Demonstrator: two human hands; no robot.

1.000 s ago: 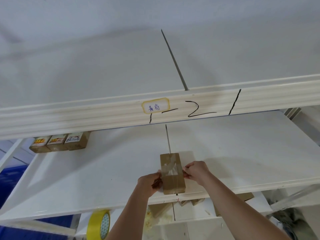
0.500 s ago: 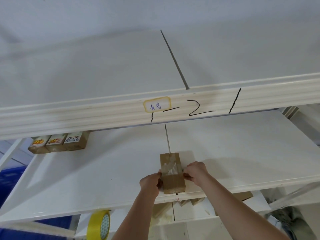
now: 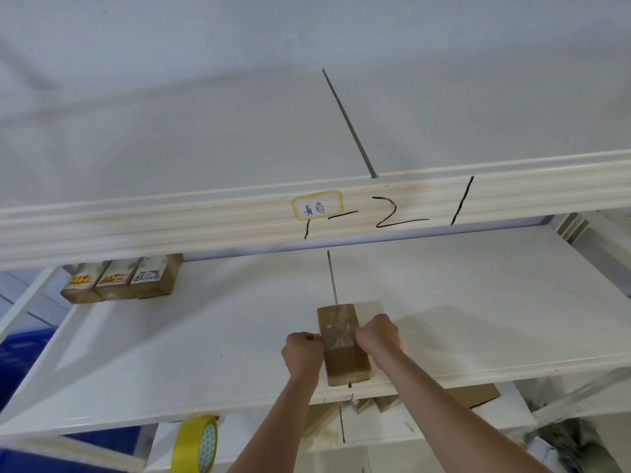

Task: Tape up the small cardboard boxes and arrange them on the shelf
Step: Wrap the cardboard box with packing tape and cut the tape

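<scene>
Sitting on the white shelf (image 3: 444, 319) near its front edge, right over the dark seam line that runs back along the board, is the small cardboard box (image 3: 343, 346), long side pointing away from the camera and a patch of shiny clear tape (image 3: 338, 334) across its top. Both hands are on it: the left hand (image 3: 302, 353) has its grip closed against the box's left side, fingers curled in at the edge of the tape, and the right hand (image 3: 377, 336) grips the right side the same way, knuckles up, fingers tucked onto the box's top edge. Both forearms reach up from the bottom of the view, one on each side of the box. Further out, at the back left of the same shelf, three boxes (image 3: 119, 279) stand in a row, touching one another, each with a printed label on top. Above them runs the ribbed front beam (image 3: 170, 227) of the next shelf up, carrying a yellow-bordered tag (image 3: 317, 209) with blue handwriting and black marker strokes beside it. Down low, under the front edge of the shelf and left of the arms, a roll of yellow tape (image 3: 196, 445) stands on edge, and more cardboard pieces (image 3: 474, 394) show on the level below, partly hidden by the shelf.
</scene>
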